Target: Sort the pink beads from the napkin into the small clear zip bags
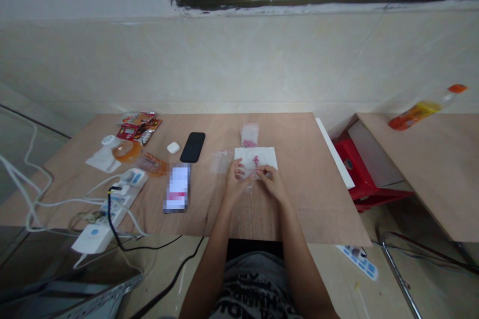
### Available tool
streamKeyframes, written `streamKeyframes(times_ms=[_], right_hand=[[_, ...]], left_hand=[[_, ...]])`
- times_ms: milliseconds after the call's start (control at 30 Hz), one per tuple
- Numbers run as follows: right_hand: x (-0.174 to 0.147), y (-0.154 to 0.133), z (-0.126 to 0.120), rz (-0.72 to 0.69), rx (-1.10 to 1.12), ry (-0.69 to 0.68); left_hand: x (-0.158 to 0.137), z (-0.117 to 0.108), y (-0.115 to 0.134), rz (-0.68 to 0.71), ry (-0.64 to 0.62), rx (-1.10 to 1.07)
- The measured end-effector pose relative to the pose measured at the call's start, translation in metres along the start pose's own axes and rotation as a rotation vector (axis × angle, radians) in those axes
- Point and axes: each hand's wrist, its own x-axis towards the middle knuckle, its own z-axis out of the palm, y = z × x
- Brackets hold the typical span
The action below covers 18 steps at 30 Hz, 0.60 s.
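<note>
Small pink beads [256, 160] lie in a loose group on a white sheet of paper [269, 153]. My left hand [235, 178] is at the paper's left edge, its fingers curled in. My right hand [270, 179] rests over the lower right part of the sheet, thumb and fingertips pinched together. A faint thin line seems to run between the two hands, too fine to name. What the fingertips hold is too small to make out. Behind the paper lies a clear zip bag [249, 135] with pink beads in it. Another clear bag [220, 161] lies flat left of the paper.
Left of my hands lie a black phone [192, 147], a lit phone [177, 188], a white case [173, 148] and an orange drink bottle [138, 155]. A power strip [112, 212] with cables crosses the table's left edge. Snack wrappers [138, 127] lie behind.
</note>
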Motion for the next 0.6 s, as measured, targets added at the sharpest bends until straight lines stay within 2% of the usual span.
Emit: streamKeyframes(times_ms=[67, 200, 367, 600], right_hand=[[-0.006, -0.003, -0.004, -0.009, 0.009, -0.058], [-0.014, -0.012, -0.011, -0.035, -0.087, -0.116], [-0.016, -0.019, -0.015, -0.084, -0.213, -0.134], [-0.019, -0.018, -0.016, -0.077, -0.294, -0.150]], left_hand=[[-0.001, -0.007, 0.006, -0.052, -0.073, -0.056], [-0.004, -0.014, 0.018, -0.066, -0.226, -0.091], [-0.006, -0.007, 0.025, -0.124, -0.254, -0.165], [-0.005, 0.002, 0.027, -0.218, -0.248, -0.206]])
